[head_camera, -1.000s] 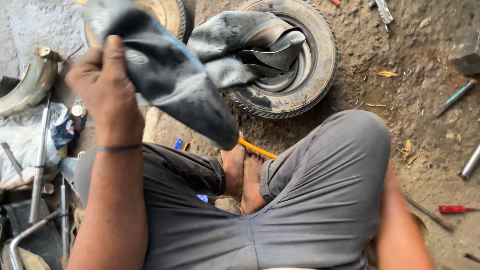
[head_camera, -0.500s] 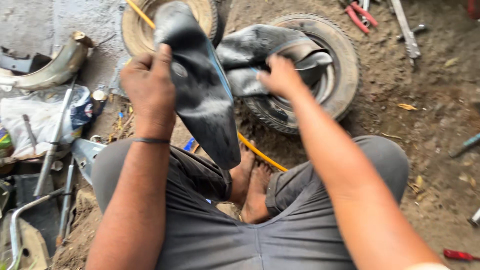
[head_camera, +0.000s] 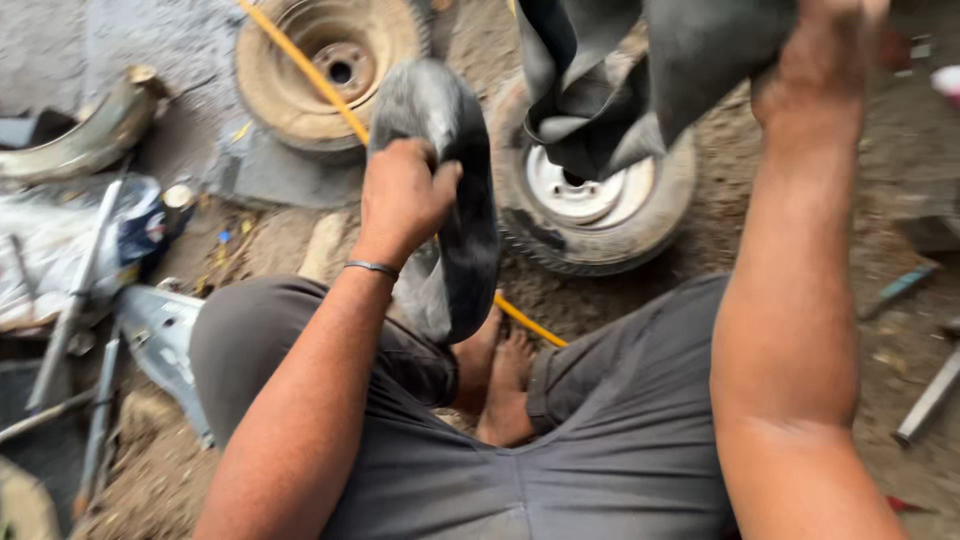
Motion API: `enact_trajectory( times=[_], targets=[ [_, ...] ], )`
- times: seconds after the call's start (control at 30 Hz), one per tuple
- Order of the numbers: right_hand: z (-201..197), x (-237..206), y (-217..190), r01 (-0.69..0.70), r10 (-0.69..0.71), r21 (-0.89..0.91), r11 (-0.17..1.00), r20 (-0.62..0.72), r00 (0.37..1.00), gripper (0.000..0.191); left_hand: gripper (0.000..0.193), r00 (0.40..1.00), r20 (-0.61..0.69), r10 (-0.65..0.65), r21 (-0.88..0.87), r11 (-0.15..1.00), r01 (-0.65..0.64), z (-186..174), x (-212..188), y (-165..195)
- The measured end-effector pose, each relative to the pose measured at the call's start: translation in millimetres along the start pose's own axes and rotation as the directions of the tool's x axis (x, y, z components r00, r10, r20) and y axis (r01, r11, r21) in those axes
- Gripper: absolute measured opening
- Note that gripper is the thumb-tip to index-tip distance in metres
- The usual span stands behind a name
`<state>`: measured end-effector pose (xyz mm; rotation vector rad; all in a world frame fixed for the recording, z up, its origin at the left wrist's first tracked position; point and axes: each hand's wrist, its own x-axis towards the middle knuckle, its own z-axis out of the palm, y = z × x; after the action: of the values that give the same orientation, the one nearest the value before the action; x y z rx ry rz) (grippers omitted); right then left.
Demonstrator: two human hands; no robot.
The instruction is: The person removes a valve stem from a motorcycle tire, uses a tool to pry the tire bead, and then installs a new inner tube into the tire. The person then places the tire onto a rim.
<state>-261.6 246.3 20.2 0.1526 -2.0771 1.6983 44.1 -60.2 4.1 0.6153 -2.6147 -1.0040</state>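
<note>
A limp black rubber inner tube point(head_camera: 470, 200) hangs between both hands above my knees. My left hand point(head_camera: 402, 195) grips its lower loop, a thin bracelet on the wrist. My right hand point(head_camera: 815, 70), raised at the top right, holds the tube's upper folds point(head_camera: 640, 80). Behind the tube lies a small tyre on a white rim point(head_camera: 590, 205) on the dirt. I sit with grey trousers and bare feet point(head_camera: 500, 375) drawn in.
A dusty second wheel point(head_camera: 330, 60) lies at the top, with a yellow hose point(head_camera: 320, 85) running across it and down under the tube. Metal parts, rods and a curved mudguard point(head_camera: 85, 135) clutter the left. A metal bar point(head_camera: 930, 400) lies at the right edge.
My right hand came in, took the tube's upper part and lifted it off the tyre, baring the white rim. The left hand kept its grip and the view shifted.
</note>
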Motion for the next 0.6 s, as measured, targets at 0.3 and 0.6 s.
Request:
enact_trajectory(
  times=[0.3,0.6],
  targets=[
    [-60,-124,-50,-0.674,0.515,0.152,0.723,0.531,0.673,0.042,0.033,0.932,0.309,0.192,-0.153,0.977,-0.15,7,-25,69],
    [-122,-184,-116,-0.654,0.195,0.605,0.455,0.649,0.736,0.074,0.052,0.829,0.315,0.462,-0.745,0.662,-0.085,7,-39,110]
  ],
)
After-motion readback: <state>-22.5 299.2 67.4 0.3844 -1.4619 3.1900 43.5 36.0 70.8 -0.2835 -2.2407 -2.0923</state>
